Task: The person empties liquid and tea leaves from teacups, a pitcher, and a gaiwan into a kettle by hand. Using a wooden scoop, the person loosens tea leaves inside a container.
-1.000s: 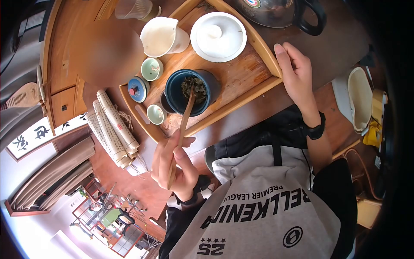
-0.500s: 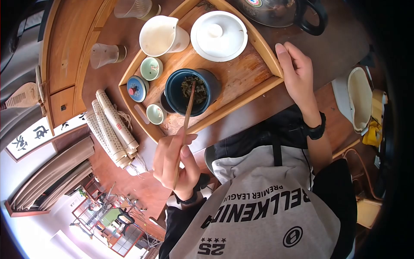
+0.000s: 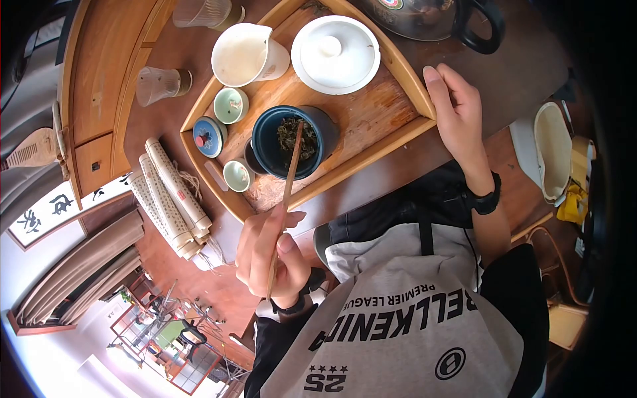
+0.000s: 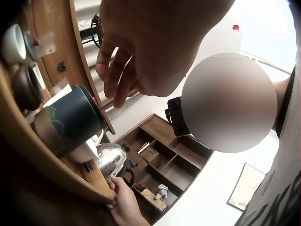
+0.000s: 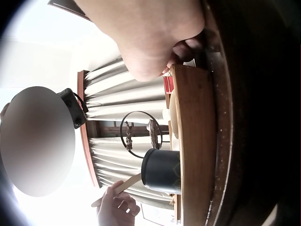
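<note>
My left hand [image 3: 272, 255] pinches a slender wooden stick [image 3: 289, 182], its far end dipped among dried tea leaves [image 3: 286, 136] in a dark blue canister [image 3: 324, 132]. The canister stands lidless on a wooden tray [image 3: 371, 140]; its leafy pattern shows in the left wrist view. At the tray's near right corner, my right hand [image 3: 458, 113] grips the rim, thumb on top. A blue lid [image 3: 211, 140] with a red knob lies by two small pale green cups, one the far cup [image 3: 232, 106], the other the near cup [image 3: 236, 176]. A dark cup is partly hidden behind the canister.
On the tray's far side are a white pitcher [image 3: 242, 56] and a white lidded bowl [image 3: 337, 66]. Beyond it stands a kettle [image 3: 424, 16] with a black handle. Rolled bamboo scrolls [image 3: 174, 199] and a glass [image 3: 159, 86] sit to the left.
My left hand has shifted slightly, and the stick's tip has moved a little within the leaves. The blurred patch at left is gone, showing the glass. The right hand stays put.
</note>
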### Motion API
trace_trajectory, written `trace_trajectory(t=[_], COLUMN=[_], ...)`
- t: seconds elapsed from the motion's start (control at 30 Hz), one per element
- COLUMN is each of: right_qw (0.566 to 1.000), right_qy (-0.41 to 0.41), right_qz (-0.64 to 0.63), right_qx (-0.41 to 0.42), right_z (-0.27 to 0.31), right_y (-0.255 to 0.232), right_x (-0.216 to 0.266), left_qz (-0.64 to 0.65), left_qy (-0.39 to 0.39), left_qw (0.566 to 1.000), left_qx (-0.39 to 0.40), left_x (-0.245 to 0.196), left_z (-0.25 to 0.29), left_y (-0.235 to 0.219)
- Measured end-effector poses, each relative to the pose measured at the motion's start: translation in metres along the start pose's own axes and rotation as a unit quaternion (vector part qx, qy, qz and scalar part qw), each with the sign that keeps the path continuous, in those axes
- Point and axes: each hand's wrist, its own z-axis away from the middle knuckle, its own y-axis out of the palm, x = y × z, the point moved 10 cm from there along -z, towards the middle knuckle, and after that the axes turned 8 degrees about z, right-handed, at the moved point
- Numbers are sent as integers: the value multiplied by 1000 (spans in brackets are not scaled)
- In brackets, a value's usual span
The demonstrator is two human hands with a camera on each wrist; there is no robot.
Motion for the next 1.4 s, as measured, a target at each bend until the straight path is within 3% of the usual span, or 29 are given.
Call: trace_trajectory(t=[0.27, 0.37, 0.47, 0.57, 0.7, 1.3, 1.4], right_qw=[1000, 1000, 1000, 1000, 1000, 1000, 1000], right_qy=[-1, -1, -3, -3, 2, 3, 5], right_qz=[-2, -2, -4, -3, -9, -5, -3], right_qx=[0, 1, 0, -1, 0, 2, 3], right_z=[0, 0, 0, 0, 0, 0, 0], right_y=[0, 0, 1, -1, 0, 0, 0], right_x=[-1, -2, -2, -1, -2, -2, -2], left_qz=[-2, 2, -17, 2, 0, -28, -8], left_qy=[-7, -7, -26, -7, -12, -10, -7], left_qw=[999, 1000, 998, 1000, 1000, 999, 1000], left_qx=[-38, -26, 52, -3, -18, 44, 13], left_x=[1, 1, 4, 1, 3, 6, 5], left_z=[3, 0, -3, 3, 5, -3, -3], left_y=[-9, -5, 12, 2, -3, 13, 7])
